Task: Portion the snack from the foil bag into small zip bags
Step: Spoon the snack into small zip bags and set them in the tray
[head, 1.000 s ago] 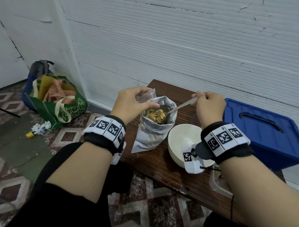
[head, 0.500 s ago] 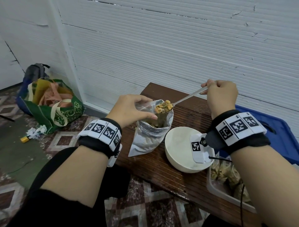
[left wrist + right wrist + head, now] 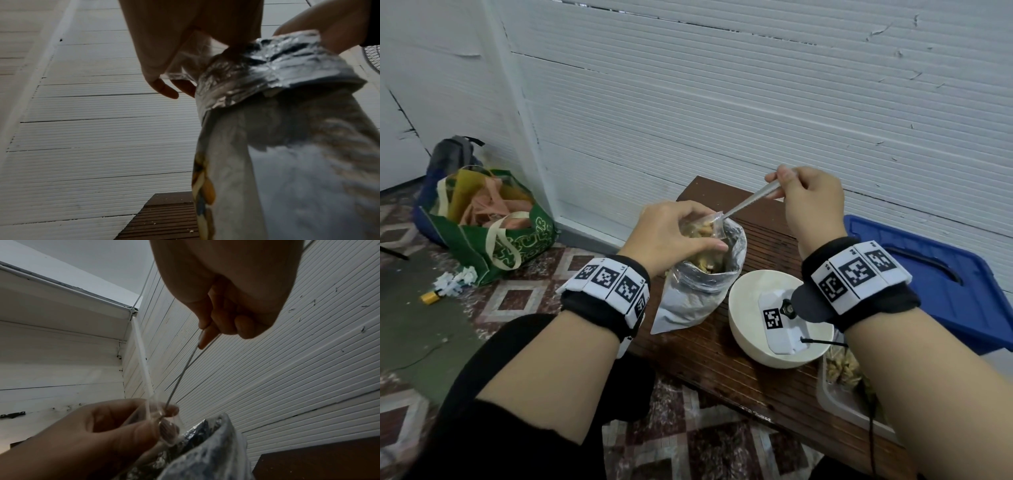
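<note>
While the foil bag [image 3: 698, 291] stood open on the bench [image 3: 726, 363] with plenty of snack showing at its mouth, we judged ourselves somewhere in the middle of the job: a tray [image 3: 835, 404] at the near right edge of the bench seemed to hold bags already filled, though it was cut off and blurred, so we could not count them. Our left hand [image 3: 671, 236] pinched a clear zip bag [image 3: 705, 228] by its rim, thumb on one side and fingers on the other, keeping its mouth open directly above the foil bag's mouth. Our right hand [image 3: 811, 202] had a narrow grip, fingers curled round the top of the spoon [image 3: 750, 202] handle, which slanted down and left from that grip so that the bowl end sat inside the zip bag. Snack [image 3: 700, 230] pieces showed through the clear plastic there, just beside our left fingertips and well below the right hand. We judged this zip bag only partly filled, with more scoops, the sealing and the setting aside left to do. An empty white bowl [image 3: 756, 301] sat just right of the foil bag, under our right wrist, and a blue bin lid [image 3: 928, 260] lay farther right.
</note>
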A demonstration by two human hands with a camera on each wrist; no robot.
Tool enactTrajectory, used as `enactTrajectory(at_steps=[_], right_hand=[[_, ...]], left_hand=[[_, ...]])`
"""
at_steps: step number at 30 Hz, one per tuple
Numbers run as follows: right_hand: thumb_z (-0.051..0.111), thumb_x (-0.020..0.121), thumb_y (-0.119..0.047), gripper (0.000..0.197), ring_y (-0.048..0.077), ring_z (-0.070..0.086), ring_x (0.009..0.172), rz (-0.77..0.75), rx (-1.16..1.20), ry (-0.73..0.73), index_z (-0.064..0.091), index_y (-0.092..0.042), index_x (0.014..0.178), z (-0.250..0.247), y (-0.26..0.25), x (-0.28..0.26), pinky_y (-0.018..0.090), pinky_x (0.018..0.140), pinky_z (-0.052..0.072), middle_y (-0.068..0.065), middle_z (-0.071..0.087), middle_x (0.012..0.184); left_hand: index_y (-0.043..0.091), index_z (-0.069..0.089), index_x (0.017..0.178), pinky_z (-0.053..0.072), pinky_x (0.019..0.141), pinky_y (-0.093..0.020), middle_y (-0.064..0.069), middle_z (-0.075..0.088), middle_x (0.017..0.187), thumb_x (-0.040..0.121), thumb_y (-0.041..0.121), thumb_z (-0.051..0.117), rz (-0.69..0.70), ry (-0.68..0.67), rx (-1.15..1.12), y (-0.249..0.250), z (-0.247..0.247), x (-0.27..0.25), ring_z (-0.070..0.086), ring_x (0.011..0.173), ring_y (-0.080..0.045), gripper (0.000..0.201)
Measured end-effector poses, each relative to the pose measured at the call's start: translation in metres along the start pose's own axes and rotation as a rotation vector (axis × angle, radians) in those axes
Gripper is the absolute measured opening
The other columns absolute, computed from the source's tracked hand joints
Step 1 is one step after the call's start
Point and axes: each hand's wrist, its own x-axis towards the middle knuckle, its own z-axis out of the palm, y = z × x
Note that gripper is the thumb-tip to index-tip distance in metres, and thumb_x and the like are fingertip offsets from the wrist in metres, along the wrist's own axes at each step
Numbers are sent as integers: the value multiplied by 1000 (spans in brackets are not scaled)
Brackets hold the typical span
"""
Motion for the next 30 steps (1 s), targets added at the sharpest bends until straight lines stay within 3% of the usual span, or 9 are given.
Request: enactTrajectory(at_steps=[3, 8, 11, 16, 20, 22, 24, 26, 30], right_hand=[[50, 98, -23, 26, 1, 56, 68, -76, 73, -4, 71, -20, 82, -2, 0, -1, 26, 74, 44, -6, 68, 72], [49, 99, -20, 24, -6, 53, 57, -186, 186, 86, 68, -16, 85, -13, -4, 0, 13, 61, 38, -6, 65, 75], [49, 99, -22, 26, -3, 56, 62, -188, 203, 194, 65, -24, 79, -19, -5, 3, 16, 64, 42, -8, 65, 76], [47, 99, -23, 28, 3, 61, 70, -164, 138, 298, 61, -30, 75, -24, -3, 4, 21, 73, 50, -14, 62, 74], [49, 98, -22, 24, 13, 63, 75, -165, 11, 158, 64, -24, 79, -17, 5, -3, 19, 70, 47, -12, 61, 73], [51, 97, -22, 22, 7, 59, 69, -197, -65, 47, 68, -21, 83, -11, 11, -9, 13, 64, 43, -11, 62, 72], [53, 96, -24, 21, 5, 57, 66, -244, -150, -56, 72, -18, 89, -3, 17, -16, 8, 61, 38, -8, 66, 73], [56, 94, -23, 19, 9, 60, 71, -297, -214, -135, 74, -16, 91, 4, 22, -24, 15, 65, 42, -3, 70, 77], [59, 93, -19, 17, 17, 63, 77, -402, -313, -236, 75, -12, 91, 12, 26, -36, 29, 71, 47, 2, 72, 80]], left_hand=[[32, 64, 96, 41, 71, 0, 23, 62, 84, 63, 46, 80, -9, 42, -66, 0, 2, -1, 55, 78, 17, 40], [26, 63, 99, 42, 66, -3, 17, 63, 91, 72, 44, 76, -64, 120, -129, -5, -1, 2, 56, 83, 7, 34], [27, 62, 92, 45, 72, -8, 13, 65, 86, 78, 41, 74, -89, 172, -147, -10, -6, 3, 61, 83, 1, 23], [26, 61, 91, 43, 67, -3, 10, 68, 77, 79, 41, 72, -87, 182, -160, -13, -9, 1, 60, 69, 11, 22], [19, 66, 100, 41, 70, -7, 10, 69, 82, 74, 52, 68, -64, 129, -164, -15, -8, 1, 61, 75, 7, 42], [17, 66, 103, 42, 73, -9, 10, 70, 86, 71, 57, 65, -47, 93, -161, -15, -6, 1, 62, 81, 4, 51], [18, 66, 105, 42, 73, -5, 10, 70, 87, 74, 53, 66, -42, 77, -142, -16, -5, 2, 63, 84, 2, 47], [20, 66, 104, 40, 71, 0, 11, 69, 86, 78, 49, 68, -43, 79, -124, -18, -5, 2, 63, 84, 3, 40], [24, 66, 100, 46, 75, -10, 14, 70, 83, 75, 52, 68, -37, 79, -128, -17, -5, 1, 64, 84, 4, 37]])
